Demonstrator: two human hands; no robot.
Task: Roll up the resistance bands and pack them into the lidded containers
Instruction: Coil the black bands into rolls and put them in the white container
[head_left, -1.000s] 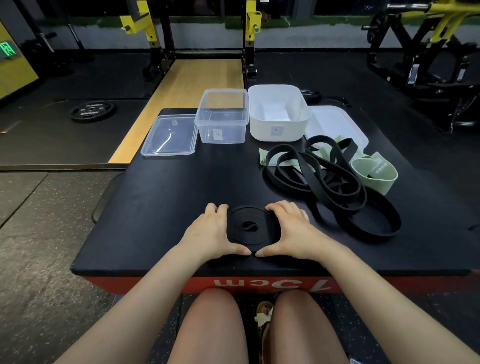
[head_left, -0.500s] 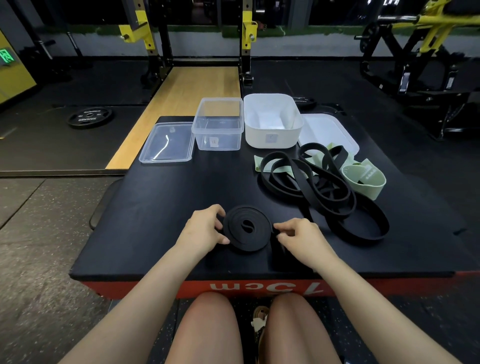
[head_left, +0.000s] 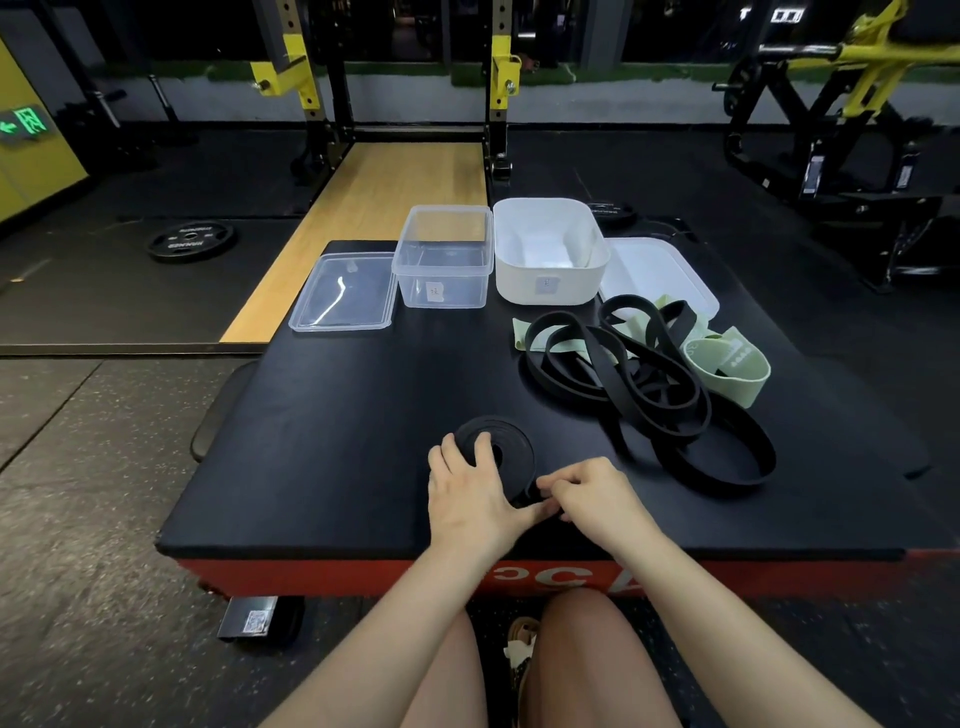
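A rolled black resistance band (head_left: 506, 449) is held flat on the near part of the black desk (head_left: 337, 415). The left hand (head_left: 470, 488) is laid over the roll's left side, with its fingers curved round the coil's rim. The right hand (head_left: 592, 493) is set at the roll's near right edge, its fingertips pinched together on what appears to be the band's loose end, though the dark rubber against the dark desk makes that hard to confirm.

A tangle of loose black bands (head_left: 639, 384) is spread over the desk's right half, well apart from the roll. A pale green fabric band (head_left: 727, 366) is seen at the tangle's far right side, touching it, and more green material is partly covered by the black loops.

At the far edge, a clear plastic container (head_left: 444, 257) is placed upright and open, with its clear lid (head_left: 343, 291) lying flat just beside it on the left. A white container (head_left: 548, 249) is set just to its right, also open, and its white lid (head_left: 657, 275) lies flat to the right, partly overlapped by the bands.
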